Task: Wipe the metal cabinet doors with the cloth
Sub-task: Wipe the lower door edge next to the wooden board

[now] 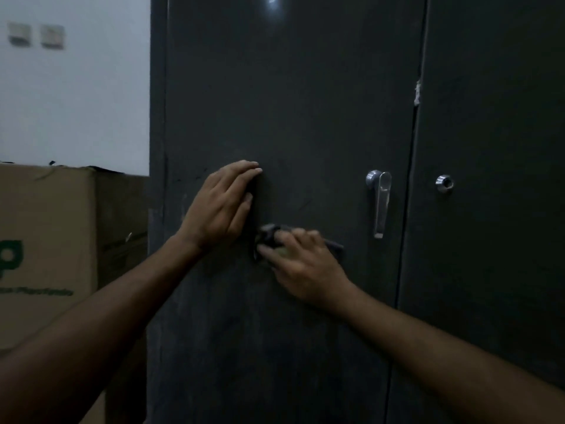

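The left hand (221, 206) lies flat against the left cabinet door (305, 117), fingers straight and held together, fingertips pointing right. Just below and to the right of it, the right hand (301, 263) grips a bunched dark cloth (270, 235) and presses it against the same door (the cloth is blurred and mostly covered by the curled fingers). A chrome lever handle (380, 203) hangs vertically near the right edge of this door, well to the right of both hands. The right cabinet door (495, 148) carries a round chrome lock (444, 183) near its left edge. A cardboard box (46, 240) with green print stands left of the cabinet, against a white wall (76, 102) bearing two switch plates (36, 35).
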Demonstrator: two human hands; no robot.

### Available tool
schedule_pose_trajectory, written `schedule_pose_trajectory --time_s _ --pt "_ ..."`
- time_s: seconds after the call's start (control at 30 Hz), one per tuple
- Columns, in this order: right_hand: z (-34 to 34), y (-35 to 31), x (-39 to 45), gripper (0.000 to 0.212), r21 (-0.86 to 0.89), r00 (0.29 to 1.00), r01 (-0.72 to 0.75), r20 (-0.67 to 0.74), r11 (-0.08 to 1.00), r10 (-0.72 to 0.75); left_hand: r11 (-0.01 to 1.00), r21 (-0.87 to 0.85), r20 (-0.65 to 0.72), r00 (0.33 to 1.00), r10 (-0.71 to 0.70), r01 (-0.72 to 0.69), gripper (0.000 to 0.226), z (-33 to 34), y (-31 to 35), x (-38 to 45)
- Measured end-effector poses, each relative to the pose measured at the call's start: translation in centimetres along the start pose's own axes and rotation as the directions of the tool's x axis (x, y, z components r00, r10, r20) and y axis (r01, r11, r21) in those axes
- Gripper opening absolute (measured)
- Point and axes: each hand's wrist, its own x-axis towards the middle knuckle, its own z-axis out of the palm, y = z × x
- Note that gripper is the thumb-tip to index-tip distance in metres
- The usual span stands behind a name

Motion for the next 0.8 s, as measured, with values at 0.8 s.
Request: schedule_pose_trajectory --time_s 0.8 --pt "2.6 -5.6 13.7 0.042 -0.018 0.844 -0.523 -0.154 0.852 0.514 0.931 -0.365 -0.081 0.997 -0.019 -0.011 0.063 -3.5 -9.6 -5.8"
